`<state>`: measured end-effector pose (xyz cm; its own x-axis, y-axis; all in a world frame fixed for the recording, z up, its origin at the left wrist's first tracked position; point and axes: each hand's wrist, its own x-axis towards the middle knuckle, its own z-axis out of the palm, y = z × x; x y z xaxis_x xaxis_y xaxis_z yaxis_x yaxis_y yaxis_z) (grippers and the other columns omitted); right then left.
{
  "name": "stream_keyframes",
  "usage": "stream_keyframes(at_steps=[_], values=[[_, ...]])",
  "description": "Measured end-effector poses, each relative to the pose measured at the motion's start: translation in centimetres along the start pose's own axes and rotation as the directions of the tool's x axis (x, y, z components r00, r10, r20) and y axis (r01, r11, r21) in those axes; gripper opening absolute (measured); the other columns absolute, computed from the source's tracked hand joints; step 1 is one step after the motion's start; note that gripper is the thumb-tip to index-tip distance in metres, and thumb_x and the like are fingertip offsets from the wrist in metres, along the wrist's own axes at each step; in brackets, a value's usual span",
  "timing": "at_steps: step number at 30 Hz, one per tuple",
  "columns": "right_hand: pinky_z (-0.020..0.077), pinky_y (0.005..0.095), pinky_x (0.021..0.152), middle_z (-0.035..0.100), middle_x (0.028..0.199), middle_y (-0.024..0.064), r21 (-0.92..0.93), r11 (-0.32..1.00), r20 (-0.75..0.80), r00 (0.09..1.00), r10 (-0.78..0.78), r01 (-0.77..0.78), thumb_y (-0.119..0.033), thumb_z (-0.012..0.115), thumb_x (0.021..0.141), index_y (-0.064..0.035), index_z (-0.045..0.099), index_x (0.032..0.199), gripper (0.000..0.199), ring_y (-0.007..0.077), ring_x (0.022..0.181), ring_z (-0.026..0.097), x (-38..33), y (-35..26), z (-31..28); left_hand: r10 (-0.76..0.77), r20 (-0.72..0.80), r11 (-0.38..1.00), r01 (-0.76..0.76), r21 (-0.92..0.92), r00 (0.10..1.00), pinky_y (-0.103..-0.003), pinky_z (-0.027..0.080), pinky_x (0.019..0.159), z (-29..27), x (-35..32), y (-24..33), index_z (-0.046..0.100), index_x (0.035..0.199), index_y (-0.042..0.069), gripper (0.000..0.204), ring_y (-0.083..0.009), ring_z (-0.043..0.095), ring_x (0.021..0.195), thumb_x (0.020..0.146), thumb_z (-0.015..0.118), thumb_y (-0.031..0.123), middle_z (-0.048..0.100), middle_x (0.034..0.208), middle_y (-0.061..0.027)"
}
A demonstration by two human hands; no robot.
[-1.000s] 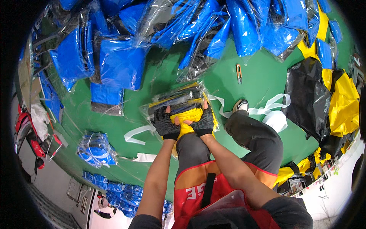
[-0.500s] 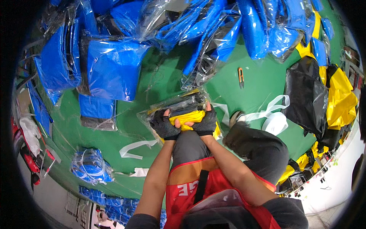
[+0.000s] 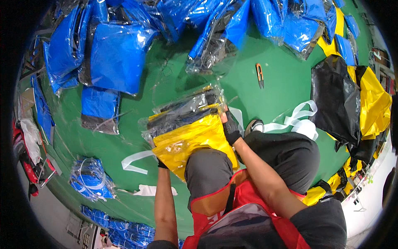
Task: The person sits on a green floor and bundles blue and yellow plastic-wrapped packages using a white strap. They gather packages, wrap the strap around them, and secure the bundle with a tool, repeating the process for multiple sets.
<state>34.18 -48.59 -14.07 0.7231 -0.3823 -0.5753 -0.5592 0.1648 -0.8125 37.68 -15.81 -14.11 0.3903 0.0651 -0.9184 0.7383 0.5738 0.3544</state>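
A stack of folded yellow-and-black plastic sheeting (image 3: 188,135), partly in clear wrap, rests tilted against my raised knee. My right hand (image 3: 230,128), in a black fingerless glove, grips its right edge. At the lower left edge of the stack, only the gloved wrist side of my left hand (image 3: 162,164) shows; its fingers are hidden beneath the stack. Clear film with black folds forms the far end of the stack, over the green floor.
Blue clear-wrapped packs (image 3: 118,58) lie along the far side. Orange-handled thread snips (image 3: 260,76) and a loose white strap (image 3: 304,113) are on the green floor. Black sheeting (image 3: 335,99) and yellow sheeting (image 3: 373,103) lie at right, a tied blue bundle (image 3: 91,178) at left.
My hands have moved apart from the middle of the stack to its two sides. The stack is tilted up, showing more yellow, and my left hand has slipped mostly out of sight beneath it.
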Motion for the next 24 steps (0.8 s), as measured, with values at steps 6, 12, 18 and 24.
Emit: stream_keyframes(at_steps=[6, 12, 18, 24], values=[[0.0333, 0.0331, 0.097, 0.043, 0.128, 0.0192, 0.066, 0.914, 0.239, 0.896, 0.376, -0.401, -0.044, 0.044, 0.090, 0.0014, 0.028, 0.135, 0.065, 0.0282, 0.117, 0.042, -1.0, -4.7, -0.9, 0.002, -0.057, 1.000, -0.001, 0.024, 0.998, -0.035, 0.024, 0.105, -1.4, -2.7, -2.2, 0.036, 0.132, 0.002, 0.060, -0.0250, 0.037, 0.123, 0.094, 0.030, 0.048, 0.037, 0.137, -0.0113], [0.0370, 0.0329, 0.092, 0.053, 0.115, 0.0161, 0.080, 0.867, 0.160, 0.865, 0.475, -0.491, -0.041, 0.041, 0.092, 0.0014, 0.037, 0.128, 0.056, 0.0253, 0.109, 0.049, 1.8, -3.8, -1.1, -0.001, -0.075, 0.998, 0.005, 0.057, 0.997, -0.037, 0.024, 0.105, 0.9, -1.1, -2.7, 0.038, 0.130, 0.000, 0.060, -0.0250, 0.037, 0.123, 0.094, 0.031, 0.047, 0.038, 0.135, -0.0131], [0.0348, 0.0365, 0.095, 0.044, 0.125, 0.0266, -0.021, 0.994, -0.065, 0.992, 0.107, -0.108, -0.047, 0.052, 0.081, 0.0034, 0.020, 0.137, 0.081, 0.0380, 0.115, 0.043, -1.6, -1.7, -2.1, 0.685, -0.170, 0.625, -0.452, 0.637, 0.708, -0.038, 0.024, 0.105, 9.0, -6.1, 2.2, 0.040, 0.128, -0.001, 0.059, -0.0250, 0.037, 0.123, 0.093, 0.033, 0.047, 0.040, 0.134, -0.0150], [0.0258, 0.0357, 0.104, 0.032, 0.136, 0.0247, -0.516, 0.853, 0.006, 0.996, -0.088, 0.079, -0.036, 0.068, 0.072, 0.0046, 0.015, 0.139, 0.094, 0.0330, 0.125, 0.033, 0.2, -10.8, 2.7, 0.114, 0.677, -0.619, -0.481, 0.621, 0.727, -0.049, 0.028, 0.099, 23.1, -5.3, 4.5, 0.047, 0.127, 0.011, 0.054, -0.0341, 0.047, 0.109, 0.080, 0.052, 0.037, 0.054, 0.114, -0.0170]])
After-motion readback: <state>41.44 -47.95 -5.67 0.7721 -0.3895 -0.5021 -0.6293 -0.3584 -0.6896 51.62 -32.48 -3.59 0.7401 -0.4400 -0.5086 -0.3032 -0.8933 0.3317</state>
